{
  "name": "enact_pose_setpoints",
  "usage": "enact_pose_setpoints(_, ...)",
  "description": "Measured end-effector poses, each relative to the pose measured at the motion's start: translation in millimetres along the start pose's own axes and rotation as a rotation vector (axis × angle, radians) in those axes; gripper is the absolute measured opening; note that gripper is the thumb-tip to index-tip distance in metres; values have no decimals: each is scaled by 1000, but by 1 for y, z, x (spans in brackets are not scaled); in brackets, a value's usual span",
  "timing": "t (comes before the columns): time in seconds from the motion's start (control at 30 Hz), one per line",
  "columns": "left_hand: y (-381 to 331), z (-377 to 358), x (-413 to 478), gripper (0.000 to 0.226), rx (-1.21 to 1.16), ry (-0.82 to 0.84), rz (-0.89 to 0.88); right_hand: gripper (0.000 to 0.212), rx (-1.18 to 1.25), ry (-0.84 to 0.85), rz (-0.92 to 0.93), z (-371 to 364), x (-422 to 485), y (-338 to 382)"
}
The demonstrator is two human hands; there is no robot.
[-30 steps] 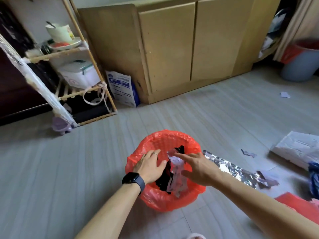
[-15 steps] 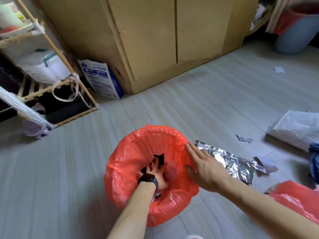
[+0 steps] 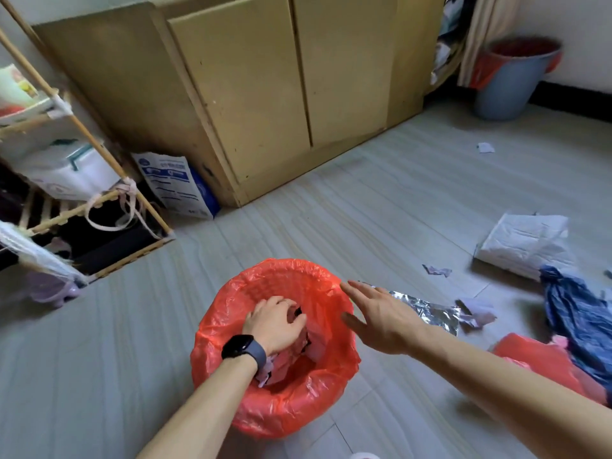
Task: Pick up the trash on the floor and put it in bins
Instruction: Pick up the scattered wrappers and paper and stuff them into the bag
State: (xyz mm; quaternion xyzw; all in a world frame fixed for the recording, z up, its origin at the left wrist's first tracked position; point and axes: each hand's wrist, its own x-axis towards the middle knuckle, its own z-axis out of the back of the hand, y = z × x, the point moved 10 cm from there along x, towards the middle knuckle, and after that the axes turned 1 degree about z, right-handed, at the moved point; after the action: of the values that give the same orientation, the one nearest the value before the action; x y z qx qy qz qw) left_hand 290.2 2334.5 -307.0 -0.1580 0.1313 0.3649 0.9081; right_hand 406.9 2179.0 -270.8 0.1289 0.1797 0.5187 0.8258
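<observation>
Bare floor (image 3: 126, 332) lies left of and behind the red-lined bin (image 3: 278, 270); its right side is crowded by foil sheet (image 3: 427, 309), white packet (image 3: 523, 240) and blue bag (image 3: 579, 313), which is cut off at the frame edge. Left hand (image 3: 275, 323) is down inside the bin, fingers curled into the wrappers (image 3: 286, 357), the fingertips buried and the grip unreadable. Right hand (image 3: 381, 319) hovers flat-fingered over the right rim, holding nothing.

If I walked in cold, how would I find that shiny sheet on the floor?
Start at the big yellowish cabinet, then drop to the red-lined bin on the floor before it. Just right of its rim, partly behind the right hand, lies the foil sheet. It alone is crinkled mirror-silver; nearby paper scraps look dull.
</observation>
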Motion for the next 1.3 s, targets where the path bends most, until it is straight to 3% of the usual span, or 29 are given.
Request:
enact_pose_setpoints(0.13,-50,73,-24,39,-147,-335,-167,55,106,-131,-65,37,-38,-33)
enact_pose_setpoints(0.23,-119,91,-36,39,-175,-415,-333,51,207,-219,-212,46,-75,-88)
enact_pose_setpoints(0.37,-213,51,-18,42,-145,-288,-457,45,260,-286,-448,32,-116,-178)
enact_pose_setpoints(0.47,-255,-13,12,47,-84,-92,-395,43,213,-230,-582,10,-133,-231)
enact_pose_setpoints(0.73,-252,-167,88,57,96,260,-143,48,-3,1,-686,-30,-105,-319)
enact_pose_setpoints(0.9,-230,-211,117,65,105,271,-44,63,12,149,-707,-62,-66,-353)
enact_pose_setpoints(1.07,-224,-231,123,72,282,121,-91,77,-122,258,-607,-96,-47,-368)
enact_pose_setpoints(1.2,-240,-228,114,40,290,-5,-280,59,-200,144,-591,-101,-50,-360)
enact_pose_setpoints(1.3,-250,-223,105,35,356,7,-377,38,-228,97,-598,-99,-56,-353)
